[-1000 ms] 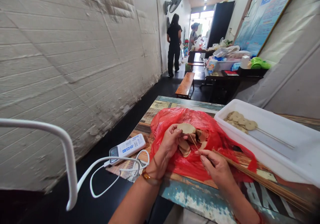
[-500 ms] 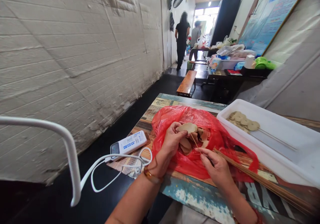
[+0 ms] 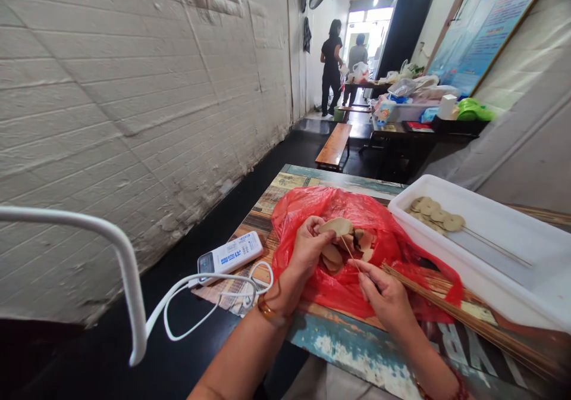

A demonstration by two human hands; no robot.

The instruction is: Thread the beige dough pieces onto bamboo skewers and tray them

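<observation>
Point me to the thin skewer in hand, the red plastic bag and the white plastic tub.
Thin skewer (image 3: 348,249), head view: middle of its bare shaft.
Red plastic bag (image 3: 330,200), head view: crumpled far side.
White plastic tub (image 3: 491,291), head view: outer near wall.

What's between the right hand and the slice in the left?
In the head view, a thin skewer runs from the right hand to the tan slice, over the open red plastic bag.

Your bag (image 3: 303,200) is of red colour, your slice (image 3: 338,227) is pale beige, your skewer (image 3: 348,250) light brown and your bracelet (image 3: 270,314) amber. The tray (image 3: 504,221) is white. Your table (image 3: 341,343) has brown wood-grain pattern and worn turquoise patches.
</observation>
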